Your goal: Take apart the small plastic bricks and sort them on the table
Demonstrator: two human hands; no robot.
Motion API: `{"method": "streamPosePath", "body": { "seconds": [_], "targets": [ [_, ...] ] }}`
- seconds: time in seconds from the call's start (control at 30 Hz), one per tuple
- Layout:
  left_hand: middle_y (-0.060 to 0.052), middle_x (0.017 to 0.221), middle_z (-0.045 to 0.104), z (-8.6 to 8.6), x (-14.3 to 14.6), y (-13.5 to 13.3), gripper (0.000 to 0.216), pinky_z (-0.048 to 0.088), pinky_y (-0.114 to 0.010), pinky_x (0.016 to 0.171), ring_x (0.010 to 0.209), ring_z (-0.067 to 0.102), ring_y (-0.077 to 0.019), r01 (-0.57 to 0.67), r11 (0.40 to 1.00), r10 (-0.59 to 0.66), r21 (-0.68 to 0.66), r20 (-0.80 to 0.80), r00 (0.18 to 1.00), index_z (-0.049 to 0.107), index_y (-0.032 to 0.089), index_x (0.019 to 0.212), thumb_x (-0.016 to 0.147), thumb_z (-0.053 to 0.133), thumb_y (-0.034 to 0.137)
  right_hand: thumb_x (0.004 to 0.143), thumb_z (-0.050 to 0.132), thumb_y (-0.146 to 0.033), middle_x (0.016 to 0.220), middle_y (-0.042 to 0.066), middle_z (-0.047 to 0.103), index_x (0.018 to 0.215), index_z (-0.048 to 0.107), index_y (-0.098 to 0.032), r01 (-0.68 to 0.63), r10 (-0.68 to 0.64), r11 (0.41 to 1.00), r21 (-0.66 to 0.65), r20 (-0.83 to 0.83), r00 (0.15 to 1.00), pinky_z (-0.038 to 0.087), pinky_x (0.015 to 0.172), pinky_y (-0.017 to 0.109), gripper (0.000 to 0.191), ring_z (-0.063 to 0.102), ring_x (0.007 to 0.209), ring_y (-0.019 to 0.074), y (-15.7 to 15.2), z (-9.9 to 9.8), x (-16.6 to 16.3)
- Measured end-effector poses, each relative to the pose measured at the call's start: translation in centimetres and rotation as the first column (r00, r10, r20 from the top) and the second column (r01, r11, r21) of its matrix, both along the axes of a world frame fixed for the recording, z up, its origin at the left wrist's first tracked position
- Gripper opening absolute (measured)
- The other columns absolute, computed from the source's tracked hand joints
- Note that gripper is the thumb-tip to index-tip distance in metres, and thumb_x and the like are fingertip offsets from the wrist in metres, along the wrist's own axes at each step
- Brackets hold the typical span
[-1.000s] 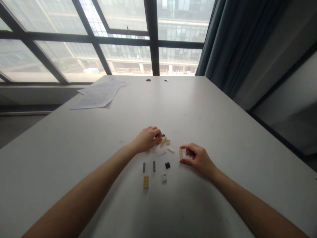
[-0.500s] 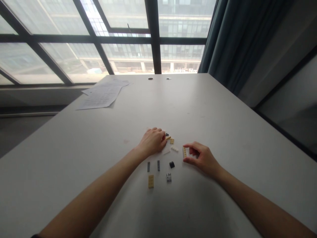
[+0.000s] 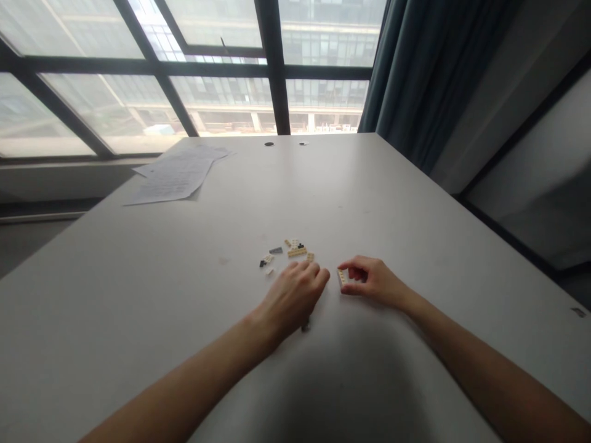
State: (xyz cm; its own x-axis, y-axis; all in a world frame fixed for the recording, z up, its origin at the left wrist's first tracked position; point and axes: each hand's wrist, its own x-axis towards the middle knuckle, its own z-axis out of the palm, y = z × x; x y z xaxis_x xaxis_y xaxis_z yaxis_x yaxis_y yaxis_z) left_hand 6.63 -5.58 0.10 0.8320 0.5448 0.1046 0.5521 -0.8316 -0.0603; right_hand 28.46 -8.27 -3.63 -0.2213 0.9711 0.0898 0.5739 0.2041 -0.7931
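Note:
Between the thumb and index finger of my right hand [image 3: 373,280] stands a tan, studded toy brick [image 3: 341,278], held at its two ends on the white table. My left hand [image 3: 298,289] is closed just to the left of that brick, fingers curled down; anything in them is hidden. A grey toy piece [image 3: 306,325] peeks out below the left hand. Beyond it lie loose toy bricks: a long tan brick [image 3: 297,251], a grey piece [image 3: 276,250], a small black piece [image 3: 263,263] and several white ones. The left hand and forearm cover other pieces.
Printed papers [image 3: 173,175] lie at the far left of the white table [image 3: 406,215]. Windows [image 3: 221,104] rise behind its far edge, with a dark curtain [image 3: 406,80] at the right. A small dark thing [image 3: 578,312] shows near the right edge.
My left hand has moved right and nearer to me, away from the far pieces and close to the tan brick. My right hand still holds that brick, now slightly tilted. The view has shifted a little.

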Motion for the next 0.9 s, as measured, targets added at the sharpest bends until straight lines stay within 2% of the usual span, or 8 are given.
{"method": "streamPosePath", "body": {
  "seconds": [0.13,0.27,0.4,0.5,0.6,0.67,0.9],
  "targets": [
    [-0.008,0.085,0.061,-1.4,1.3,-2.1,0.011,0.044,-0.035,0.071,0.078,0.057,-0.0222,0.102,0.995,-0.101,0.013,-0.056,0.993,0.055,0.016,0.088,0.086,0.048,0.007,0.070,0.078,-0.037,0.075,0.000,0.060,0.097,0.070,-0.018,-0.125,0.126,0.992,-0.017,0.213,0.969,0.043,0.063,0.025,0.034,0.055,0.068,0.0143,-0.8,1.0,0.8],
    [-0.007,0.085,0.062,-2.1,1.9,-2.7,0.007,0.043,-0.034,0.069,0.077,0.057,-0.0211,0.095,0.994,-0.096,-0.047,-0.003,0.995,0.057,0.016,0.087,0.090,0.050,0.014,0.069,0.079,-0.038,0.079,0.002,0.061,0.102,0.068,-0.019,-0.126,0.091,0.989,0.083,0.334,0.938,0.044,0.068,0.028,0.039,0.056,0.074,0.0168,-2.1,0.4,0.7],
    [-0.006,0.090,0.064,-1.2,1.1,-2.1,0.022,0.043,-0.036,0.075,0.087,0.057,-0.0226,0.030,0.992,-0.017,-0.120,0.101,0.995,0.060,0.019,0.095,0.086,0.062,0.040,0.071,0.078,-0.039,0.090,0.005,0.062,0.110,0.065,-0.020,-0.092,0.031,0.983,0.162,0.343,0.939,0.045,0.077,0.032,0.046,0.056,0.083,0.0195,-2.9,-0.7,0.7],
    [-0.007,0.101,0.063,-0.7,0.3,-1.2,0.038,0.041,-0.039,0.084,0.098,0.054,-0.0252,-0.051,0.988,0.075,-0.146,0.157,0.985,0.061,0.022,0.104,0.077,0.070,0.048,0.069,0.079,-0.042,0.094,0.006,0.062,0.115,0.064,-0.020,-0.101,0.047,0.983,0.154,0.321,0.946,0.046,0.080,0.033,0.053,0.056,0.085,0.0201,-2.9,-0.9,0.9],
    [-0.007,0.105,0.062,-1.1,0.0,-0.7,0.048,0.040,-0.041,0.085,0.100,0.052,-0.0271,-0.053,0.985,0.074,-0.164,0.125,0.989,0.062,0.023,0.106,0.070,0.075,0.051,0.066,0.082,-0.039,0.094,0.005,0.062,0.119,0.062,-0.019,-0.116,0.074,0.986,0.120,0.309,0.948,0.046,0.079,0.032,0.060,0.057,0.085,0.0200,-2.8,-0.5,1.1],
    [-0.007,0.104,0.061,-1.5,0.1,-0.7,0.049,0.039,-0.041,0.084,0.099,0.051,-0.0272,-0.042,0.983,0.060,-0.180,0.092,0.994,0.063,0.024,0.106,0.069,0.075,0.053,0.067,0.082,-0.034,0.093,0.005,0.062,0.118,0.062,-0.018,-0.113,0.074,0.987,0.110,0.309,0.948,0.046,0.078,0.032,0.057,0.056,0.084,0.0196,-2.8,-0.3,1.1],
    [-0.007,0.098,0.061,-2.1,0.7,-0.8,0.036,0.038,-0.040,0.083,0.096,0.051,-0.0262,-0.060,0.978,0.077,-0.202,0.081,0.994,0.065,0.023,0.102,0.076,0.069,0.048,0.071,0.078,-0.035,0.096,0.006,0.064,0.113,0.065,-0.021,-0.107,0.052,0.984,0.145,0.341,0.939,0.042,0.085,0.037,0.046,0.057,0.091,0.0212,-3.0,-0.6,0.3]
  ]
}}
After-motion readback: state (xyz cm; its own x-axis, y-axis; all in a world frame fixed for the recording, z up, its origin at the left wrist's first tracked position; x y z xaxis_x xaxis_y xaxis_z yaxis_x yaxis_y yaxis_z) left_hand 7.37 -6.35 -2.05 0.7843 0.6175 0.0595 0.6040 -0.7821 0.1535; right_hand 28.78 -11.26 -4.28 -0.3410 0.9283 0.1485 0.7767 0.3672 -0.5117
